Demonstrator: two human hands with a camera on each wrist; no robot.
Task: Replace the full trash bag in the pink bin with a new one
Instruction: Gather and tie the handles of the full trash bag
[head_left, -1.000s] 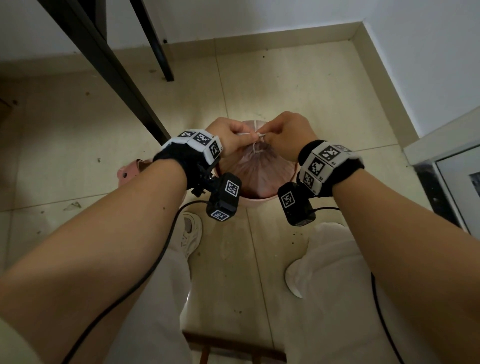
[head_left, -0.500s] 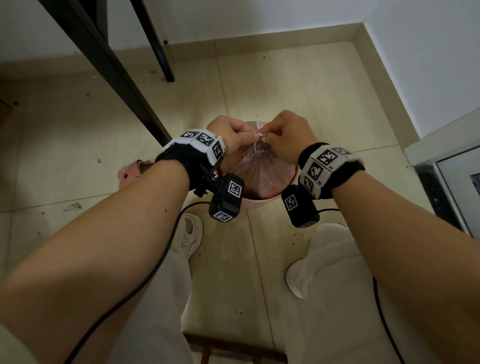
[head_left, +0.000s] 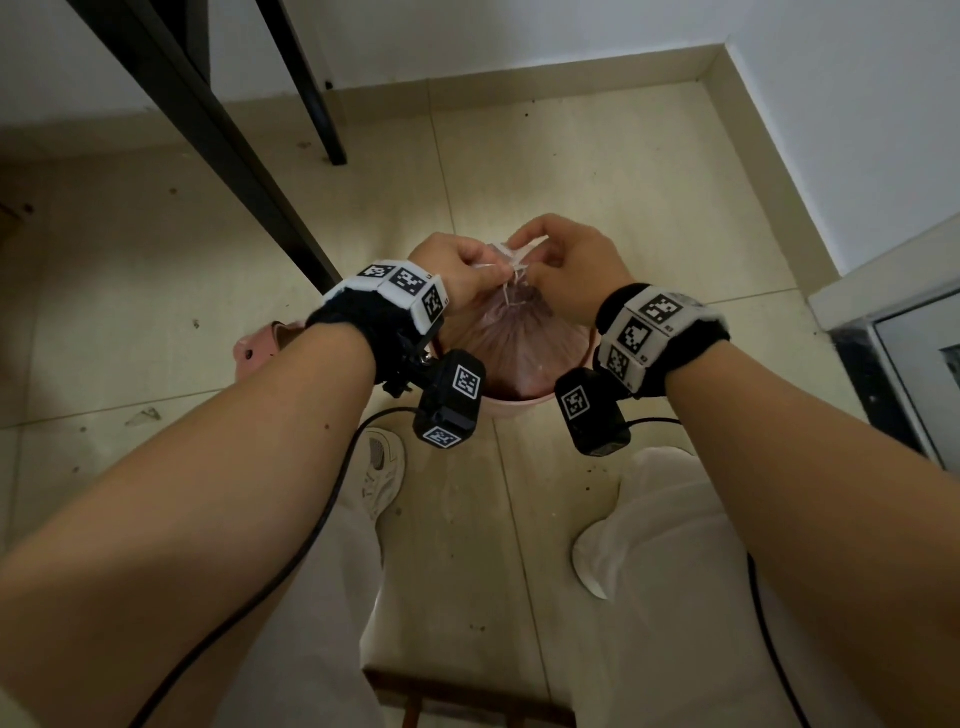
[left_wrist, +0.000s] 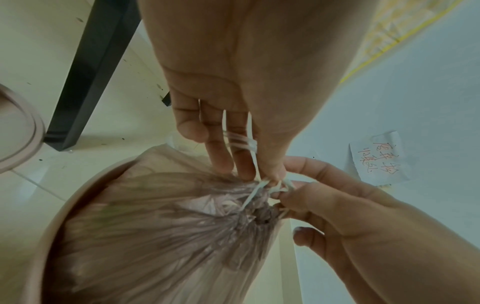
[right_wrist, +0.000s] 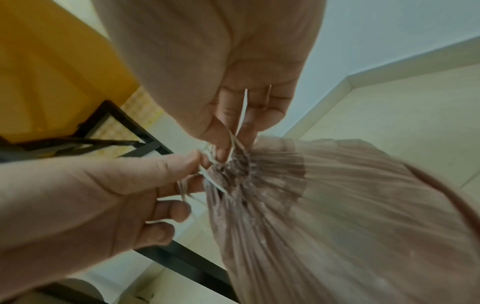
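Left hand (head_left: 460, 267): fingers curled, pinching the white drawstring (head_left: 506, 278) at the gathered neck of the bag.
Right hand (head_left: 569, 267): fingers curled too, pinching the same drawstring from the other side, knuckles almost touching the left hand's.
Trash bag (head_left: 514, 345): pinkish, translucent, pleated tight to the neck right under both hands, sitting inside the bin.
Pink bin (head_left: 514, 405): on the tiled floor (head_left: 597, 171) near the room corner, between the hands and the white shoes (head_left: 382, 467).
Lid (head_left: 254, 348): pink, on the floor left of the bin.
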